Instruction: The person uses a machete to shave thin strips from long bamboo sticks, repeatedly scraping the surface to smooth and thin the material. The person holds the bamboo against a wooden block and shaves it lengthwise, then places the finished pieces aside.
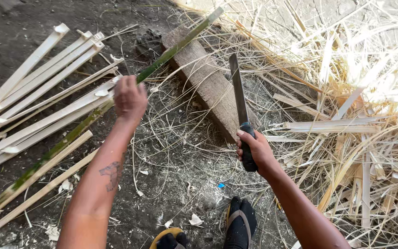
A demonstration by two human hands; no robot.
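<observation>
Left hand [130, 97] clenched around green bamboo strip [98, 110], fingers hidden behind the knuckles. The strip's far end rests across wooden block [210, 85]; its near end runs out of frame lower left. Right hand [253, 152] grips machete [240, 108], blade raised above the block. One machete, one block. Split pale bamboo slats [38, 92] piled left, too overlapped to count; shavings heap [355, 115] right. Two sandalled feet [240, 223], partly cut off.

An outdoor bamboo-splitting yard: bare dirt ground [180, 152], split bamboo slats [38, 92] at nine o'clock, pale shavings [360, 138] at three o'clock.
</observation>
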